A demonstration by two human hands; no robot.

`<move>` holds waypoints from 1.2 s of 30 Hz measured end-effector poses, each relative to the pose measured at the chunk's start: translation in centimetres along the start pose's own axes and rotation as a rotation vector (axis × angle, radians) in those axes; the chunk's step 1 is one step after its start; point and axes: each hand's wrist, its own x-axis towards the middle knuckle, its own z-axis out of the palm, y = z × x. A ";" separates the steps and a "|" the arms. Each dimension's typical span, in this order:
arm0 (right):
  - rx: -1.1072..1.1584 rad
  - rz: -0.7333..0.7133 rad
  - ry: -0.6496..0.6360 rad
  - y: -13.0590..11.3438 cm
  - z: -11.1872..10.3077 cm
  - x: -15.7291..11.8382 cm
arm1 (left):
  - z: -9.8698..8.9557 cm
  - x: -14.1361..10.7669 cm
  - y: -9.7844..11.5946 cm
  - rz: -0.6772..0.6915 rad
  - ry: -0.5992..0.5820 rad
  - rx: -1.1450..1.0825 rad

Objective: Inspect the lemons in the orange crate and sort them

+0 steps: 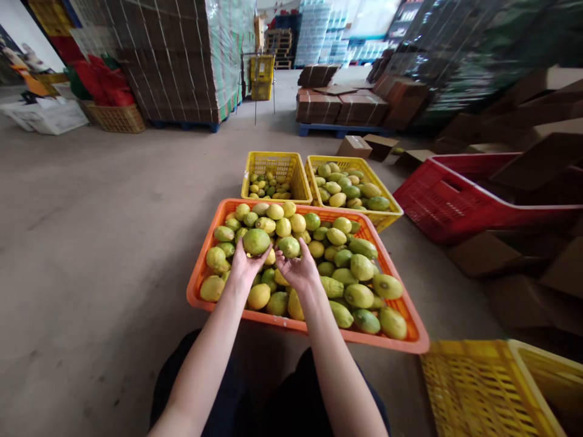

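Observation:
My left hand (247,263) cups a green fruit (256,241), fingers curved round its lower sides. Beside it, my right hand (298,266) holds a smaller green-yellow fruit (289,247) between thumb and fingers. The two fruits are apart, both above the orange crate (421,341), which is filled with many green and yellow fruits. Behind that crate stand a yellow crate (300,182) with small fruits low inside and another yellow crate (394,209) filled higher with larger fruits.
A red crate (428,200) stands at the right among cardboard boxes (483,252). Part of a yellow crate (473,382) shows at the lower right. Farther back are wrapped pallet stacks (168,60), flattened cartons on a blue pallet (337,130) and a wicker basket (117,118).

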 end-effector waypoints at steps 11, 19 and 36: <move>-0.002 0.015 -0.087 0.0 -1.0 0.7 | 0.0 -0.6 0.0 -0.183 -0.153 -0.028; -0.106 -0.095 -0.058 -0.6 -1.0 0.9 | 0.2 -1.2 0.2 -0.034 -0.245 0.028; -0.789 -0.955 -0.117 2.2 -0.5 -0.7 | -0.7 -0.4 -3.2 0.123 -0.357 0.136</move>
